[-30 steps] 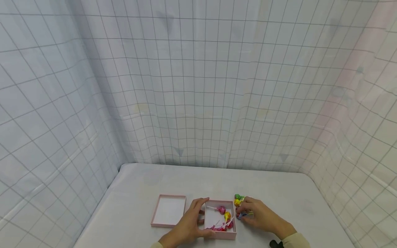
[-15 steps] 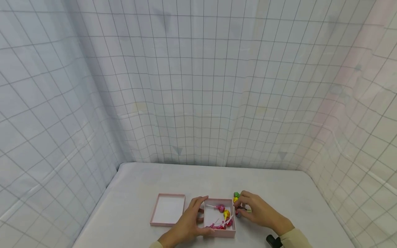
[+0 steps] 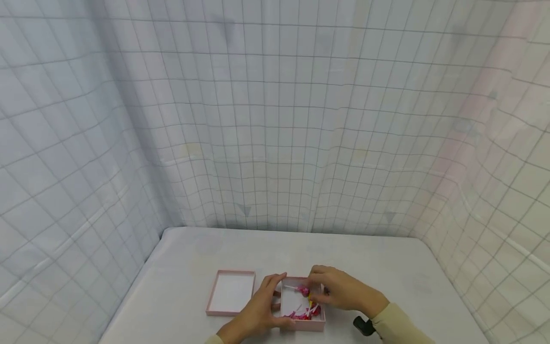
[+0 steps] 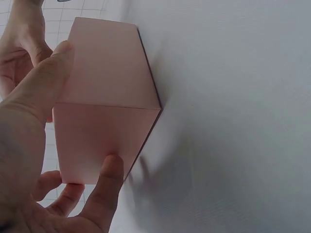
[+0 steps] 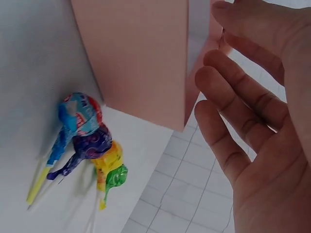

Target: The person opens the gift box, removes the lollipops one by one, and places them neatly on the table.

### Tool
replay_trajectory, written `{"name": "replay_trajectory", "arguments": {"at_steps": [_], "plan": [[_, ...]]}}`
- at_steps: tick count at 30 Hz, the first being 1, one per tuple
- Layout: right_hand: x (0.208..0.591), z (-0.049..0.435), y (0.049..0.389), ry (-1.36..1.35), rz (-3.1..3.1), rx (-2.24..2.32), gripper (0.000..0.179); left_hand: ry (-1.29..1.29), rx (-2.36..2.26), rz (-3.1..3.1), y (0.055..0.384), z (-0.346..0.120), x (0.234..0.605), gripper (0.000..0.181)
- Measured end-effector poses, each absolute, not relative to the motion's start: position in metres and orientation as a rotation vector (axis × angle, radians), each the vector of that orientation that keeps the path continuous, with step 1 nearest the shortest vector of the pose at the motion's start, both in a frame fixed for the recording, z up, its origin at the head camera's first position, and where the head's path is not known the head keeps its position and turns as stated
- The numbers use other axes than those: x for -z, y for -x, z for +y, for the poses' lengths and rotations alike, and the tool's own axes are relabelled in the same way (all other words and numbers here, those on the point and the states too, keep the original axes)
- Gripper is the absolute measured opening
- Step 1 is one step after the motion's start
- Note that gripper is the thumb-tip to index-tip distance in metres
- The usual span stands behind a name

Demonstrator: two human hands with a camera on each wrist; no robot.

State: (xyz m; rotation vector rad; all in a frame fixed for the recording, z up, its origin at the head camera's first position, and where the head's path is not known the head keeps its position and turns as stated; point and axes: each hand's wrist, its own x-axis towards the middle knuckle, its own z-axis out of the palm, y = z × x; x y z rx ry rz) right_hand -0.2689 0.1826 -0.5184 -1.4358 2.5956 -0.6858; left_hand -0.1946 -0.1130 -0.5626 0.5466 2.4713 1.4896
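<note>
My left hand (image 3: 258, 308) grips the pink open box (image 3: 309, 326), the thumb at its near side and the fingers along its left side. Inside lie several wrapped lollipops, one magenta (image 3: 303, 290) at the back and others red and yellow nearer the front. My right hand (image 3: 341, 289) reaches over the box's right wall, thumb and index finger bent towards its inside. I cannot tell whether a lollipop is between those fingertips. Outside the right wall, in the right wrist view, lie a blue-and-red lollipop (image 5: 80, 114), a purple one (image 5: 92, 143), a yellow one (image 5: 111, 158) and a green one (image 5: 116, 177).
Left of the box, a shallow pink-edged lid (image 3: 232, 291) lies with its white inside facing up. White cloth covers the table (image 3: 206, 248). A gridded white curtain (image 3: 275, 143) surrounds it at the back and sides. A black object (image 3: 363, 326) sits by the right wrist.
My right hand has moved left, from the loose lollipops beside the box to over the box's right side. My left hand has kept its grip on the box.
</note>
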Motion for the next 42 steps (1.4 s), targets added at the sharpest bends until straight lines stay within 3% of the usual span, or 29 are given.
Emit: {"name": "replay_trajectory", "arguments": {"at_steps": [17,29,37,42], "plan": [[0.515,0.125,0.276,1.527,2.322,0.443,0.035,-0.654,-1.507,2.354,0.193,-0.127,0.555,0.115],[0.528,0.101,0.284,1.588,2.152,0.408,0.016,-0.592,-1.546,2.320,0.193,-0.131,0.556,0.118],[0.528,0.098,0.283,1.492,2.169,0.333,0.019,-0.574,-1.551,2.318,0.195,-0.129,0.554,0.118],[0.526,0.097,0.283,1.514,2.172,0.322,0.012,-0.568,-1.554,2.308,0.195,-0.129,0.554,0.117]]}}
